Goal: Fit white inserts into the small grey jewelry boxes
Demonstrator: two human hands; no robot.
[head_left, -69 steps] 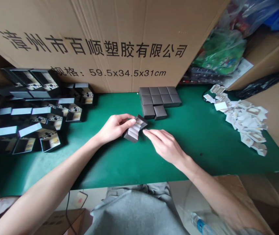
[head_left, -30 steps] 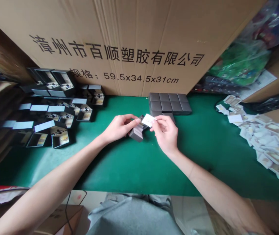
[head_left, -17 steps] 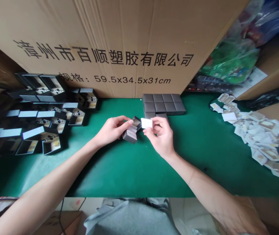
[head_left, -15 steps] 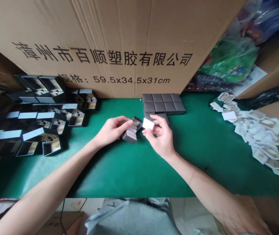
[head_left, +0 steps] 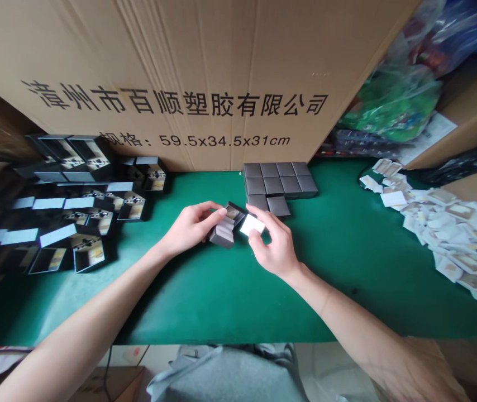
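Observation:
My left hand (head_left: 194, 226) is closed on a small dark hinged box (head_left: 223, 237), its lid standing open and a pale lining showing inside. Between the thumb and fingers of my right hand (head_left: 275, 240) is a white rectangular pad (head_left: 252, 224). The pad sits close beside the lid of the box; whether the two touch, I cannot tell. Just beyond my right hand, closed dark boxes (head_left: 279, 181) stand in a tight block of rows.
Several open dark boxes (head_left: 90, 254) are grouped on the left of the green table (head_left: 238, 312). A loose heap of white pads (head_left: 448, 223) lies on the right. A large cardboard carton (head_left: 222, 56) rises along the back, with plastic bags (head_left: 393, 100) to its right.
My right hand has turned and lowered the white pad slightly, so its flat face shows more. The left hand keeps its hold on the box.

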